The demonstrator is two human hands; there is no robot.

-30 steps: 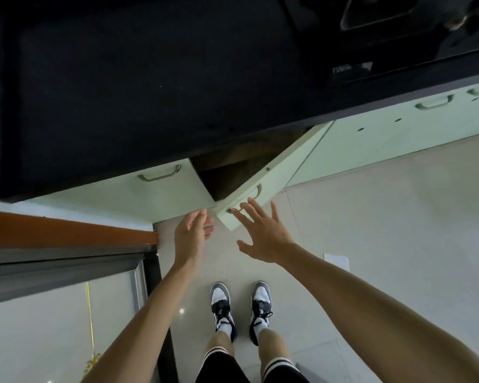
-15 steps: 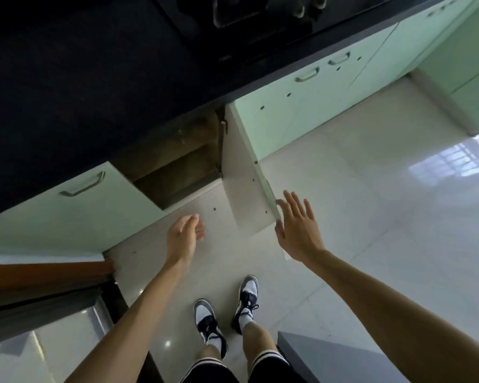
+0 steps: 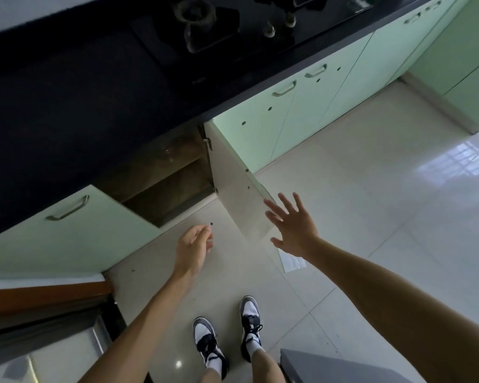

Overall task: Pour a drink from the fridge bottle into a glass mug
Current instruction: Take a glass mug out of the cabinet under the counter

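1. Stretching out over the floor, the right hand [image 3: 291, 225] is hovering with its fingers spread wide, and the free edge of the open cabinet door [image 3: 233, 189] is at its 11 o'clock; whether they are touching cannot be told.
2. At its 9 o'clock, the left hand [image 3: 194, 244] is hanging loosely curled, gripping nothing.
3. A glassy glint [image 3: 168, 153] is showing inside the cabinet [image 3: 161, 186], at 11 o'clock from the left hand; whether it is the mug cannot be told.
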